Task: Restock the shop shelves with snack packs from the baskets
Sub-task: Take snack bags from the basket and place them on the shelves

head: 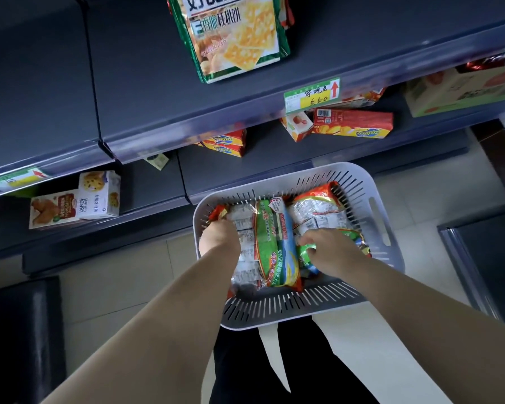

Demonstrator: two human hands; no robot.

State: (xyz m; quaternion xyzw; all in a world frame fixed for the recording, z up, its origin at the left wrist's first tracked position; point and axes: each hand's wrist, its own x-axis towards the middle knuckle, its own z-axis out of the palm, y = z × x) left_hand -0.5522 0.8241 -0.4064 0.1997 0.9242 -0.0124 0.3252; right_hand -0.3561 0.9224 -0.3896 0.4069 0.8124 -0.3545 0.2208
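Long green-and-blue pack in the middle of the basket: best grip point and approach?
The green-and-blue pack lies on top of the other packs in the basket, long axis toward the shelf. Its top and long edges are exposed, so probably come from straight above and pinch across the narrow width near mid-length.

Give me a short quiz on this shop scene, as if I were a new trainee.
1. True or false: the white basket is empty.
2. What is the right hand doing? A: resting on the floor; B: gripping a green pack in the basket; C: holding a box.
3. Fill in: below the cracker pack, the price label shows a red ____.
Key: 1 false; 2 B; 3 arrow.
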